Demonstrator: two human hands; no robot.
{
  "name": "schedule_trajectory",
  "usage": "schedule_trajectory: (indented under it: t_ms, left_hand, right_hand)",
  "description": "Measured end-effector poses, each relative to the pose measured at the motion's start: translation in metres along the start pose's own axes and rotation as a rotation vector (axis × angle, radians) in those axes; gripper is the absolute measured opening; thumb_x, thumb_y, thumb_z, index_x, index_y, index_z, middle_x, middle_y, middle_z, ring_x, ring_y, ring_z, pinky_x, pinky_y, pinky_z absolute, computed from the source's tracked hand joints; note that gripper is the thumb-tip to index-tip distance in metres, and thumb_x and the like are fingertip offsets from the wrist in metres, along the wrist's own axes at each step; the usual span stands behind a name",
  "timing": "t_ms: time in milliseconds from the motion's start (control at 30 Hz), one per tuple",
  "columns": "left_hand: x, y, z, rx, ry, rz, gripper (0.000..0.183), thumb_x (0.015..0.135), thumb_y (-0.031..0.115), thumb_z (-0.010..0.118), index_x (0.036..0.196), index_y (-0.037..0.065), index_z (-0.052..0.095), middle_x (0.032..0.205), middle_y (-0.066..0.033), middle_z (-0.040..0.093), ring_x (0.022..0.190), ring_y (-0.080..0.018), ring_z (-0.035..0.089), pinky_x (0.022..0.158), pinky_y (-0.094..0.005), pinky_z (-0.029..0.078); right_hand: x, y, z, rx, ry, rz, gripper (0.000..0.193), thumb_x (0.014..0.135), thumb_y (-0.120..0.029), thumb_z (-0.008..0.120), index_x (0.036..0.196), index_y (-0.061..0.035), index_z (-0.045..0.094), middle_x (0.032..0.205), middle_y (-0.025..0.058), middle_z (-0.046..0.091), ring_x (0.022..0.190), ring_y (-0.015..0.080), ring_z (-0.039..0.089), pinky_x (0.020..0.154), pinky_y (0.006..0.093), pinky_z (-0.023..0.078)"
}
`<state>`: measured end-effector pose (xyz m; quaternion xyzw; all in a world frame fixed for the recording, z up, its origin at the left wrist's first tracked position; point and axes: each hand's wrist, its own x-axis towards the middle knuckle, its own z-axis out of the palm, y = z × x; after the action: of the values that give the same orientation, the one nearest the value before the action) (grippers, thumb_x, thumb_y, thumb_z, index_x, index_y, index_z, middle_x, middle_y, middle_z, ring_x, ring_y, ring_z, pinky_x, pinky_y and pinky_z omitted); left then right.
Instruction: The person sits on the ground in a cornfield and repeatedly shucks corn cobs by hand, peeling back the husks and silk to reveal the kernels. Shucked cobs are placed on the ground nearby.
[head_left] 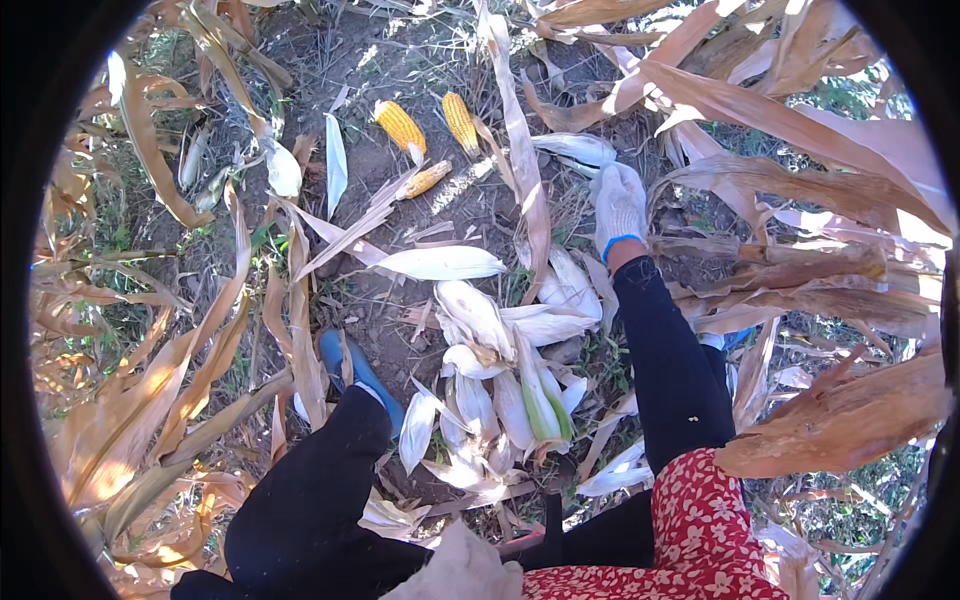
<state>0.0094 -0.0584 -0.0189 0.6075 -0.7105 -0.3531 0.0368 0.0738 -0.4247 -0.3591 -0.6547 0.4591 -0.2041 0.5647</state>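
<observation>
My right hand [620, 205], in a white knit glove with a blue cuff, stretches forward. Its fingers are closed round the end of a corn ear in pale husk [578, 150] on the ground. My left hand [462, 568], also gloved in white, is by my lap at the lower edge; its fingers are mostly hidden. Left of the husked ear lie a bare yellow corn cob [400, 130], a second cob [459, 122] and a smaller, darker cob [426, 180]. A heap of pale corn husks [475, 325] lies between my feet, with one greenish husk [543, 400] in it.
Dry corn leaves [800, 190] jut in from the right, close to my right arm. Dry stalks and leaves [190, 370] crowd the left side. A blue shoe [360, 375] stands left of the husk heap. Bare soil [390, 225] shows around the cobs.
</observation>
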Motion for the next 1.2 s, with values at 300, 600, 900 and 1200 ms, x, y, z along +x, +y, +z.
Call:
schedule_trajectory:
  t_ms: [300,600,900,1200]
  left_hand:
    - [0.010,-0.030,-0.004,-0.224,-0.229,-0.178,0.047,0.095,0.022,0.047,0.136,0.000,0.053,0.124,-0.0245,0.059,0.119,-0.0386,0.054,0.108,-0.0486,0.041]
    - [0.011,-0.033,0.002,-0.237,-0.183,-0.250,0.044,0.093,0.022,0.050,0.131,-0.001,0.053,0.121,-0.0232,0.058,0.118,-0.0374,0.052,0.106,-0.0485,0.041]
    - [0.007,-0.029,-0.004,-0.241,-0.184,-0.286,0.046,0.093,0.021,0.049,0.132,-0.003,0.052,0.121,-0.0227,0.058,0.117,-0.0384,0.053,0.107,-0.0499,0.039]
    - [-0.005,0.015,0.015,0.133,0.062,-0.276,0.041,0.092,0.019,0.051,0.126,-0.004,0.056,0.117,-0.0225,0.062,0.117,-0.0353,0.056,0.108,-0.0499,0.037]
  right_hand:
    - [0.090,0.098,-0.014,-1.262,0.027,-0.576,0.023,0.088,-0.023,0.060,0.108,-0.0147,0.069,0.105,0.0146,0.067,0.102,0.0377,0.064,0.088,0.0510,0.050]
    - [0.080,0.078,0.006,-1.031,-0.023,-1.031,0.028,0.086,-0.023,0.063,0.108,-0.0072,0.067,0.104,0.0191,0.066,0.103,0.0359,0.062,0.089,0.0482,0.048]
    - [0.058,0.005,0.086,-1.632,-0.017,-0.728,0.016,0.078,-0.030,0.065,0.072,-0.0177,0.075,0.067,0.0071,0.070,0.066,0.0316,0.070,0.056,0.0477,0.047]
    - [-0.058,0.004,-0.080,-0.504,-0.426,-0.374,0.015,0.089,-0.019,0.068,0.092,-0.0053,0.067,0.088,0.0124,0.067,0.082,0.0275,0.065,0.072,0.0383,0.051]
